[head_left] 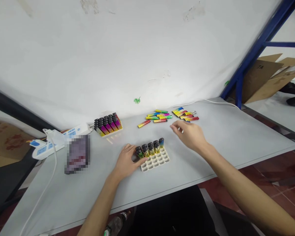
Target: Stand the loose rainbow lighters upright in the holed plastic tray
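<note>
So the left hand has a loose, half-open grip, curved round the left end of the pale tray, thumb by the end lighters. Looks more like steadying than squeezing. The right hand hangs over the worktop, between the tray and the loose lighters, thumb and fingertips drawn close. Can't tell if anything's pinched in there.

What would worry me: all the standing lighters are in the back two rows, so a bump from that left thumb could tip one or skid the tray. A sleeve-less forearm swinging low might catch them too. Grabbing from the loose pile could send slick ones rolling or sliding, since they overlap at odd angles.

Material-wise, the tray looks like moulded plastic, matte, with rows of rounded oval sockets. The lighters are slim and glossy, metallic rainbow fades with black tops on the upright ones. Worktop's smooth, flat grey. Off to the left there's a packed block of lighters, purple into yellow, then a boxy white power strip with a floppy cable trailing off it.
</note>
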Demonstrator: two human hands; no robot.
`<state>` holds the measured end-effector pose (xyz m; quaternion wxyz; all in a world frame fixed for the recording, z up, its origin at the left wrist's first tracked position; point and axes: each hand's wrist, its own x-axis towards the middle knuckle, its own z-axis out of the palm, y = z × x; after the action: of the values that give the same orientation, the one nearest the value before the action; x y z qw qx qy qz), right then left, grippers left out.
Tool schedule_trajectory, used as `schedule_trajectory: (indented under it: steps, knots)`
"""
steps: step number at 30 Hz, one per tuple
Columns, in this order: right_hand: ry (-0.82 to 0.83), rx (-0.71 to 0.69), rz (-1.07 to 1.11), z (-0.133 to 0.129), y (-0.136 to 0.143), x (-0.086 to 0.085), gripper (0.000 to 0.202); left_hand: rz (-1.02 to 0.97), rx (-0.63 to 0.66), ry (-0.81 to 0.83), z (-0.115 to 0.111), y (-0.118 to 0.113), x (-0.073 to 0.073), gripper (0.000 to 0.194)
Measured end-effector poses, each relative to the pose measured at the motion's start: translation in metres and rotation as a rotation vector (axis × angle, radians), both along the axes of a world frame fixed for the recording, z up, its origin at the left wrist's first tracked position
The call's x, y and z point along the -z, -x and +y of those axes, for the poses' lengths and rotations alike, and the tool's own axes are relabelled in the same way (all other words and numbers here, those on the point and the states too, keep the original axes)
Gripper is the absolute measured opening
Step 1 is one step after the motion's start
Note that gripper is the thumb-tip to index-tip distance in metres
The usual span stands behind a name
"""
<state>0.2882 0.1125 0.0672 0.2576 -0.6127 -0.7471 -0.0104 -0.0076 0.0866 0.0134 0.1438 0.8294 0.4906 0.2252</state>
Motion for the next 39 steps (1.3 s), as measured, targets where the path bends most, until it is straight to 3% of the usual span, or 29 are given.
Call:
schedule_trajectory:
  steps: [4,8,11,14,20,23,27,32,39]
  knots:
    - [0.093,0.183,-0.128,0.040,-0.046,0.023,0.031,0.003,-0.007,0.013,0.000,0.000,0.000,0.038]
    - [0.202,0.161,-0.285,0.054,-0.075,0.041,0.035,0.005,-0.015,0.014,0.000,-0.001,-0.002,0.036]
    - [0.202,0.104,-0.266,0.051,-0.081,0.046,0.029,0.002,-0.013,0.016,-0.001,-0.001,-0.003,0.035]
    - [0.174,0.024,-0.046,0.047,-0.079,0.045,0.026,0.004,-0.015,0.025,-0.002,-0.001,-0.005,0.036]
    - [0.276,-0.113,0.853,0.043,-0.045,0.031,0.031,-0.007,-0.015,0.012,-0.001,-0.002,-0.005,0.034]
    - [0.360,-0.185,1.143,0.045,-0.020,0.028,0.032,-0.007,-0.011,0.009,-0.001,-0.001,-0.004,0.033]
    - [0.475,-0.222,1.282,0.049,0.002,0.035,0.033,0.000,-0.021,0.007,-0.001,-0.001,-0.004,0.034]
    - [0.566,-0.194,1.371,0.047,0.004,0.047,0.057,0.019,-0.016,0.024,-0.001,-0.001,-0.004,0.033]
    - [0.648,-0.180,1.425,0.039,0.006,0.046,0.055,0.016,0.003,0.010,0.000,0.000,-0.003,0.028]
